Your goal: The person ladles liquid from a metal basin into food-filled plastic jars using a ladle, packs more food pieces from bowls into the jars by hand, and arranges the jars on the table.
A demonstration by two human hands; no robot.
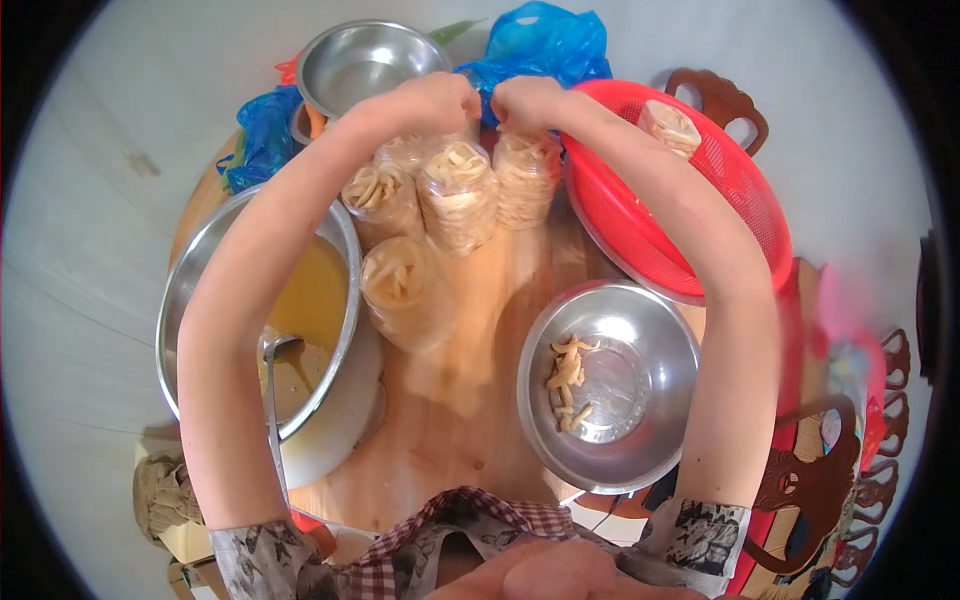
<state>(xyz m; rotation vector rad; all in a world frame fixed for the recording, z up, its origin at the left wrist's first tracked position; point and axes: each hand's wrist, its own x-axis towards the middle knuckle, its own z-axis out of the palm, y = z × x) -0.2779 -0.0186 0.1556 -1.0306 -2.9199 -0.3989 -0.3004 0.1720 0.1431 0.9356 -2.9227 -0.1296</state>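
Note:
My left hand (450,101) and my right hand (527,102) are side by side at the far side of the table, both with fingers curled closed. What they grip, if anything, is hidden; a blue plastic bag (540,45) lies just behind them. Below my hands stand several clear jars packed with pale strips: a middle jar (459,200), a right jar (526,180) close under my right hand, and a left jar (383,207). Nearer me, a clear container (403,290) also holds pale strips.
A large metal basin (345,365) with yellow liquid and a ladle (271,400) sits left. At right are a metal bowl (640,330) with a few pale strips (568,380) and a red basket (745,190). Another metal bowl (365,50) stands behind on the wooden table (440,420).

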